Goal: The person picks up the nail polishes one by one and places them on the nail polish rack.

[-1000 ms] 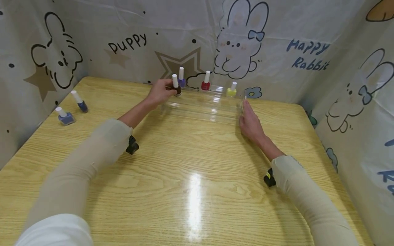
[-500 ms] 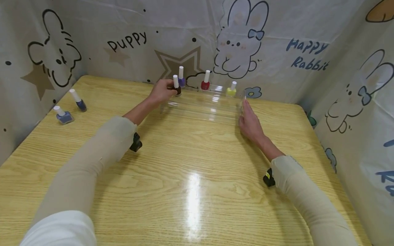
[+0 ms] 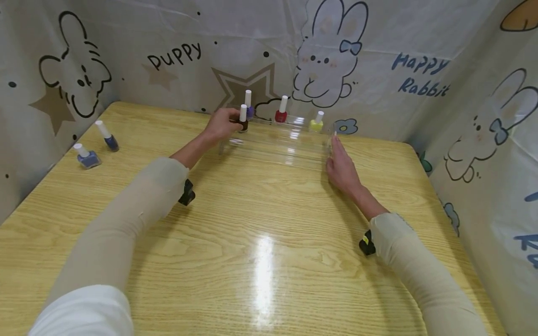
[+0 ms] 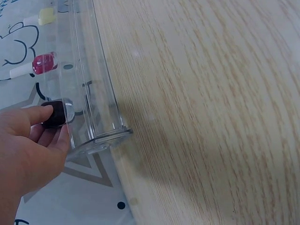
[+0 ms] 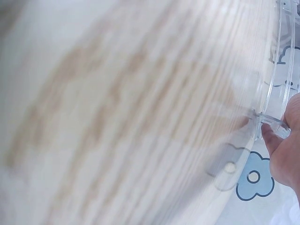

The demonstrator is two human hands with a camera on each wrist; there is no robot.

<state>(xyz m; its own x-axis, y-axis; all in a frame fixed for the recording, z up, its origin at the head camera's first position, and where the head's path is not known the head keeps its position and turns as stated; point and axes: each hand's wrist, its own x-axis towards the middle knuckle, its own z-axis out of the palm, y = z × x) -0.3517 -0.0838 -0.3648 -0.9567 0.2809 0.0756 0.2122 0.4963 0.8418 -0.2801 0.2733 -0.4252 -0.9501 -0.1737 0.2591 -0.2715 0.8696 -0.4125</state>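
Note:
A clear stepped display rack point(image 3: 290, 150) stands at the back of the table. At its left end my left hand point(image 3: 220, 125) pinches a dark nail polish bottle point(image 3: 243, 125) with a white cap, upright over the upper tier. The left wrist view shows thumb and fingers on either side of the dark glass point(image 4: 55, 114). Purple point(image 3: 250, 112), red point(image 3: 281, 115) and yellow point(image 3: 316, 124) polish bottles stand along the rack, the purple one partly behind the dark one. My right hand point(image 3: 343, 170) holds the rack's right end panel point(image 5: 276, 121) between thumb and fingers.
Two blue nail polish bottles stand at the table's left side, a lighter one point(image 3: 89, 160) and a darker one point(image 3: 111, 143). A printed cloth point(image 3: 260, 28) hangs behind and beside the wooden table point(image 3: 269, 210).
My left hand has shifted the dark bottle slightly to the right, so it now overlaps the purple one more. The right hand stays on the rack's end.

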